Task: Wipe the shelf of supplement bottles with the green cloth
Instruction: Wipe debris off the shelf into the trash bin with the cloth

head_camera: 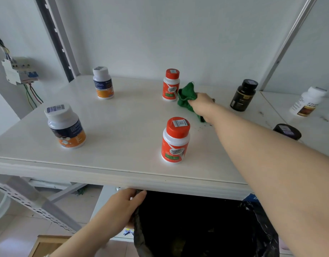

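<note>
My right hand (201, 105) reaches over the white shelf (122, 123) and grips a bunched green cloth (186, 96), pressing it on the shelf just right of the far red-capped bottle (170, 85). A second red-capped bottle (175, 140) stands nearer the front edge. Two white-capped bottles with blue and orange labels stand at the left, one in front (65, 126) and one further back (102, 82). Below the shelf edge, my left hand (122, 206) holds the rim of a black bin bag (197, 229).
A dark bottle (243, 95) stands right of the cloth, another dark jar (287, 131) is partly hidden by my forearm, and a white bottle (308, 102) sits on the adjoining shelf. Small dark crumbs lie near my wrist. A breaker box (19, 71) hangs on the left wall.
</note>
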